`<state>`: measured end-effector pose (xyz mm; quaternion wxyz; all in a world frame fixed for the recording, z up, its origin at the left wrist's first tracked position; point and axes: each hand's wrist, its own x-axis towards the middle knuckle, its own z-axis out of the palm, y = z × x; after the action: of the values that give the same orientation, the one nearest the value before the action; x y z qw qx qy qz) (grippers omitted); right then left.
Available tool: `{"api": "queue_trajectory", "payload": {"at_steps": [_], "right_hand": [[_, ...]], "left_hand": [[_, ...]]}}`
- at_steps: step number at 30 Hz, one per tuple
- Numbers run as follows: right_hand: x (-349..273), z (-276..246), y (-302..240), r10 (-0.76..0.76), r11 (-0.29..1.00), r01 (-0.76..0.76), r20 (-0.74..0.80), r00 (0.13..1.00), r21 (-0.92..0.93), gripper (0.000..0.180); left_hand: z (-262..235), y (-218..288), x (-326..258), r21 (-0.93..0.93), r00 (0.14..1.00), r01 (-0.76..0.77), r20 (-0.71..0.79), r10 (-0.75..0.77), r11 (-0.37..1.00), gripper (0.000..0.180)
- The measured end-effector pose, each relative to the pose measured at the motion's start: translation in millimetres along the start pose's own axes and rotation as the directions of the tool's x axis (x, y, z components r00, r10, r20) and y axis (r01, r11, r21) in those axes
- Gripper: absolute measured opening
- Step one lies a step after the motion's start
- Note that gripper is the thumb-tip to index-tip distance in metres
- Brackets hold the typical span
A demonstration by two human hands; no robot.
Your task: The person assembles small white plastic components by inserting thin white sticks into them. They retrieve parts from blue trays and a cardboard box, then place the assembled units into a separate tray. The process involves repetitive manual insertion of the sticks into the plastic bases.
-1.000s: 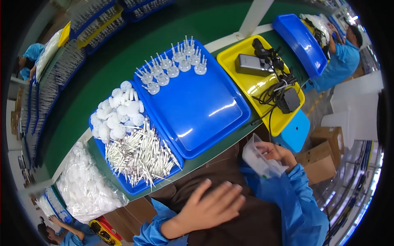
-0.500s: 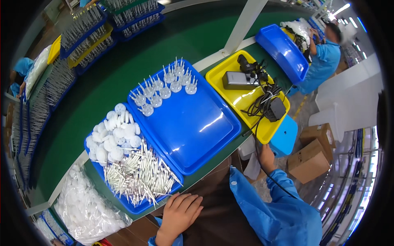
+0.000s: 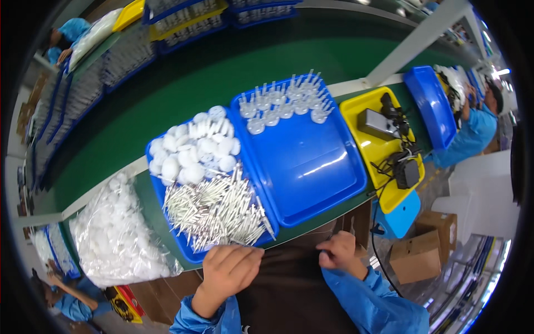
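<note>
Left hand sits low at the near edge, fingers loosely spread and flat, holding nothing that shows, its fingertips right at the near rim of the blue tray and just beside the closest ends of the white sticks. That pile of thin white sticks fans out directly ahead of the hand, filling the near half of the tray; behind it, further from the hand, a heap of round white caps takes the far half. Right hand is over to the side, curled half-closed against the dark apron, below the near edge of the second blue tray; whether it pinches anything I cannot tell. That second tray butts against the first and is mostly bare blue, with a cluster of assembled white pieces standing upright along its far edge. To the left of the stick tray lies a clear bag of white parts, touching the tray's side. To the right, a yellow tray carries a grey box and black cables. Beyond all the trays, the green tabletop stretches wide and open.
</note>
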<state>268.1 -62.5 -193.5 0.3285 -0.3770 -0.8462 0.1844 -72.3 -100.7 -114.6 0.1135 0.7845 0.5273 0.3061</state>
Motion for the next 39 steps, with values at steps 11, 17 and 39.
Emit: {"api": "queue_trajectory", "payload": {"at_steps": [11, 17, 39], "right_hand": [[232.4, 23.9, -25.4, -0.23, 0.972, 0.214, 0.224, 0.947, 0.094, 0.012], [221.5, -19.1, 89.3, 0.396, 0.913, -0.295, -0.447, 0.802, 0.28, 0.029], [233.4, 11.5, 88.4, 0.461, 0.746, -0.424, -0.06, 0.885, -0.513, 0.017]], "left_hand": [[11.8, -5.8, -13.5, 0.107, 0.992, 0.123, 0.006, -0.124, 0.987, 0.05], [40.7, -12.3, 16.1, 0.097, 0.987, -0.115, 0.121, 0.103, 0.989, 0.026], [-15.2, -55.3, 16.5, 0.015, 0.993, 0.121, 0.0, -0.121, 0.993, 0.026]]}}
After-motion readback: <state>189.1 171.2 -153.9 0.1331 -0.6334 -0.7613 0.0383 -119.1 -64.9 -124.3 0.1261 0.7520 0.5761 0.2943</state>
